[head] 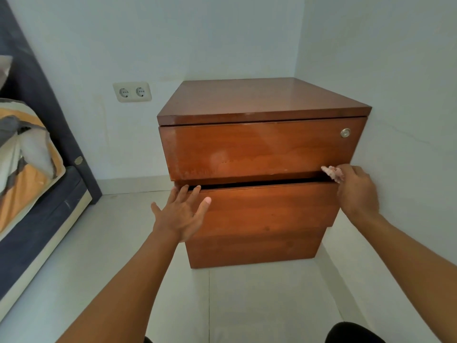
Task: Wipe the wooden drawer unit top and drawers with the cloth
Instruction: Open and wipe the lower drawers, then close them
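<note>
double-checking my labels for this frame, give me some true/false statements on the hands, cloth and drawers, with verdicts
1. The right hand grips the cloth. True.
2. The left hand holds a second rag. False: it lies open on the middle drawer, holding nothing.
3. The middle drawer stands slightly pulled out. True.
4. The lock sits on the bottom drawer. False: it is on the top drawer.

No text, label, brand or number I can read anywhere. Small round badge [78,160] on the dark bed frame [37,90]: too small to make out. Round lock [345,132] on the top drawer [262,149]: any marking is blurred. Double wall socket [132,92]: nothing legible on it.
</note>
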### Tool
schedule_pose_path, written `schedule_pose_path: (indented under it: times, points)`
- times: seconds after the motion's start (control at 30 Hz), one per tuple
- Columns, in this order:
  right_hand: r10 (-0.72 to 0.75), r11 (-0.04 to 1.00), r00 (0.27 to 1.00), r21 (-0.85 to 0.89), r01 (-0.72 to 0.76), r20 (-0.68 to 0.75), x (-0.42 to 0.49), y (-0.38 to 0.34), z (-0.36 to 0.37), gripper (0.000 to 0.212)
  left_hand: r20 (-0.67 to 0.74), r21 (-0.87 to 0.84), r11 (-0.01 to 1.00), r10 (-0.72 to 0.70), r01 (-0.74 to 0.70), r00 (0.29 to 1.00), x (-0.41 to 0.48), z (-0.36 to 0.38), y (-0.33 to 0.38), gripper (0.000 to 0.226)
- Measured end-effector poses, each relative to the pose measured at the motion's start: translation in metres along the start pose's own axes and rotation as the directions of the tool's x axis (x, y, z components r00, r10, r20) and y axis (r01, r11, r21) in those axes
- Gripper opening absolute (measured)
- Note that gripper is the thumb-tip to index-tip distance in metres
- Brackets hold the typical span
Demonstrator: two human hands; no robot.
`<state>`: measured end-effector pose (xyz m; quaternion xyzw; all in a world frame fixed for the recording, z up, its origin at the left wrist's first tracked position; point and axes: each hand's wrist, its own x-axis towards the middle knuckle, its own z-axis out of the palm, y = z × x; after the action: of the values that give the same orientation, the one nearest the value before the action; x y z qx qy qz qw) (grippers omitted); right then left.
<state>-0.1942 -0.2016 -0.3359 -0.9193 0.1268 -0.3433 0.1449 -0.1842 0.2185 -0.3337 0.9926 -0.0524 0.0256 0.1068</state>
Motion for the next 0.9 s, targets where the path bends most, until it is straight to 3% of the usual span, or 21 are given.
schedule_pose_path:
  times: [0.1,0.2,0.3,0.4,0.6,0.9]
  points:
    - [-0.093,0.962,0.989,0.246,0.119,-0.113,-0.03,-0.035,0.002,0.047,-0.008,-0.014,0.999,0.03,-0.03,1.0,0.0,-0.002,-0.005,0.075]
    - [-0.255,0.889,0.955,0.35,0.294,-0.153,-0.066,-0.095,0.02,0.046,-0.019,0.0,0.998,0.066,-0.066,0.998,0.0,0.001,-0.015,0.078]
    - [-0.381,0.863,0.917,0.312,0.397,-0.115,-0.093,-0.159,0.061,0.046,-0.079,-0.007,0.997,0.073,-0.074,0.994,-0.005,0.015,-0.018,0.083]
    - [-0.471,0.878,0.88,0.123,0.462,0.063,-0.105,-0.188,0.098,0.064,-0.142,-0.017,0.997,0.075,-0.079,0.987,-0.004,0.028,-0.018,0.079]
    - [-0.428,0.904,0.901,0.002,0.429,0.073,-0.092,-0.138,0.095,0.073,-0.236,-0.039,0.994,0.087,-0.099,0.968,-0.005,0.042,-0.018,0.083]
    - [-0.264,0.964,0.964,0.031,0.264,-0.026,-0.039,-0.002,0.065,0.058,-0.282,-0.027,0.996,0.073,-0.084,0.957,-0.004,0.051,-0.013,0.086]
